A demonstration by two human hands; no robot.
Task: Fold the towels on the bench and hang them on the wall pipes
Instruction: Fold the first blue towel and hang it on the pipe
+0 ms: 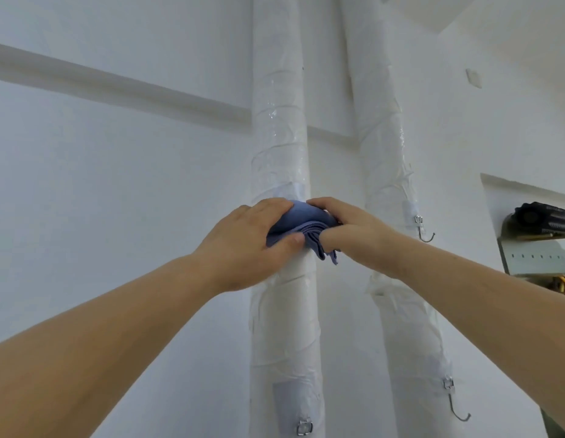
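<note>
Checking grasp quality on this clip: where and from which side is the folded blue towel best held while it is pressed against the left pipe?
Grip the blue towel at its thick folded bundle, one hand from each side, as the left hand and right hand do. Its loose layered edges hang down at the lower right, so pinching there would probably let the folds slip open against the left pipe.

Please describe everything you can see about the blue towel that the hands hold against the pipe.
The blue towel is soft, thin cloth in a muted blue-purple, folded into several layers whose edges hang down at its lower right. It is bunched, pressed against the front of the left white wrapped pipe, just below a taped patch. The left hand grips its left side with the thumb underneath; the right hand grips its right side. Any hook behind it is hidden.
</note>
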